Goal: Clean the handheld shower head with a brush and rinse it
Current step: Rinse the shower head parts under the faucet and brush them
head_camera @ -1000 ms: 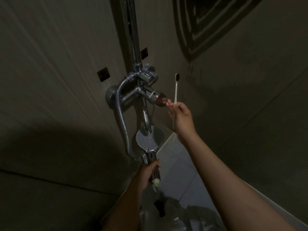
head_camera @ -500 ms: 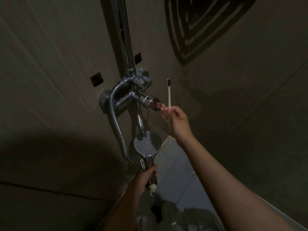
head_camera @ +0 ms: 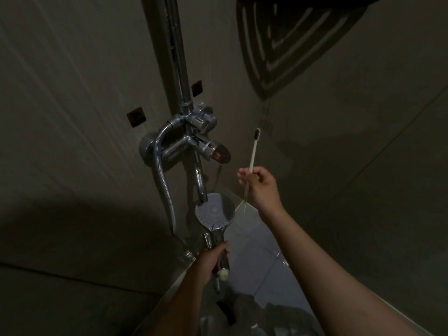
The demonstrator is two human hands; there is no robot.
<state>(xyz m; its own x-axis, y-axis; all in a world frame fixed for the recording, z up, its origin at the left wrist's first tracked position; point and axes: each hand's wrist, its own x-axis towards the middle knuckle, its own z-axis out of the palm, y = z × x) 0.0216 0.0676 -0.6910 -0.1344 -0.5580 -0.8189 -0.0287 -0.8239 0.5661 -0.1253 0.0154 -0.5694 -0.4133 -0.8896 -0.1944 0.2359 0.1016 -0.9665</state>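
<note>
A chrome handheld shower head (head_camera: 215, 212) faces up toward me, its round white spray face just under the tap spout (head_camera: 200, 187). My left hand (head_camera: 210, 260) grips its handle from below. My right hand (head_camera: 259, 185) holds a slim toothbrush-style brush (head_camera: 254, 151) upright, dark bristles at the top. That hand hovers to the right of the mixer's lever knob (head_camera: 218, 152), apart from it. The brush is clear of the shower head.
The chrome mixer valve (head_camera: 184, 144) sits on a dim tiled wall with a vertical riser pipe (head_camera: 178, 57) above it. A ribbed metal hose (head_camera: 164, 180) loops down on the left. Light floor tiles (head_camera: 254, 258) lie below. A corner rack's shadow (head_camera: 286, 44) falls on the right wall.
My right hand has pulled back from the mixer's lever knob, down and to the right, still holding the brush. The left hand keeps the shower head under the spout.
</note>
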